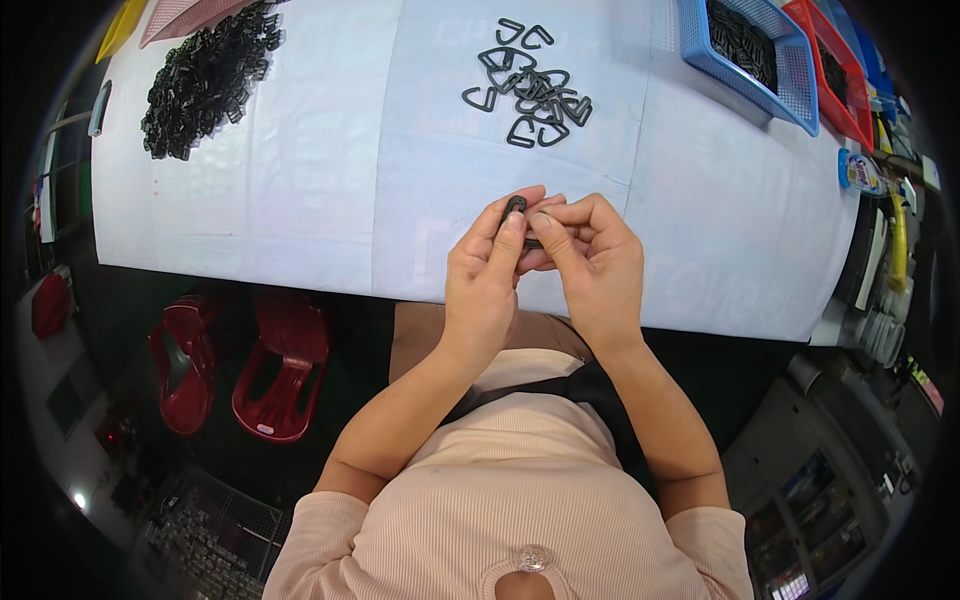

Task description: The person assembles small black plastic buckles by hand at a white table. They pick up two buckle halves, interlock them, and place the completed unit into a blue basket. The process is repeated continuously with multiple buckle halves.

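Both my hands meet above the white-covered table (300, 215), close to its near edge. Between thumb and fingers, my left hand (485, 255) grips a small black plastic clip (516, 204), its rounded end sticking up past the thumb. My right hand (598, 245) pinches the clip's other side, thumb and forefinger pressed together; fingers cover most of the piece. Farther back from my hands lies a loose cluster of black D-shaped rings (540, 92), some overlapping.
A large heap of small black plastic pieces (205, 80) lies at the far left by a pink basket (185, 18). At the far right stand a blue basket (795, 95) of black parts and a red basket (855, 110). Red chairs (285, 370) stand below the table's left side.
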`<state>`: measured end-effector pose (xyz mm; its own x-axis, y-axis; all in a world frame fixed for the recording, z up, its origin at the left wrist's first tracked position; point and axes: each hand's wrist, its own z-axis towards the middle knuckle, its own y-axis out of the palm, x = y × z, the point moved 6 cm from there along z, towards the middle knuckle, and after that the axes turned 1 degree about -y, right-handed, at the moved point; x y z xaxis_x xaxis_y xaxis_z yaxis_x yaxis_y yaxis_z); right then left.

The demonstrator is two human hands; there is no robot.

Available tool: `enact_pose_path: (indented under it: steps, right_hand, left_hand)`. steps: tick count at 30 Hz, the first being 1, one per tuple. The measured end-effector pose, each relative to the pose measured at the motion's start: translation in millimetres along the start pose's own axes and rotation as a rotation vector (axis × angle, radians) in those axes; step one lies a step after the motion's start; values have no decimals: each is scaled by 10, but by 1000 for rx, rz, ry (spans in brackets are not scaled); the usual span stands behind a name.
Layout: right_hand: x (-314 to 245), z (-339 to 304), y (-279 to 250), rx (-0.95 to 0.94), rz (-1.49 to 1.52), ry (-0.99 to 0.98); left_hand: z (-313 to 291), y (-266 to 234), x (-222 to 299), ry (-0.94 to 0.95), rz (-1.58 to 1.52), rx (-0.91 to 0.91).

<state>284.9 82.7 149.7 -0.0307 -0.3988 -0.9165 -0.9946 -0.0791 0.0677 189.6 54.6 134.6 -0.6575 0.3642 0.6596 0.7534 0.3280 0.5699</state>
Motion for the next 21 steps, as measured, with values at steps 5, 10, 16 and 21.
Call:
enact_pose_path:
  steps: [5, 10, 16, 21]
  right_hand:
    - [-18, -42, 99, -6, -149, -76]
    - [-60, 100, 41, 5, 26, 49]
    - [-67, 168, 32, -4, 49, 70]
    - [6, 70, 151, -4, -137, -41]
  left_hand:
    - [94, -98, 15, -135, 27, 152]
    - [150, -55, 40, -72, -32, 74]
    - [142, -28, 92, 15, -62, 92]
    - [212, -217, 15, -145, 129, 175]
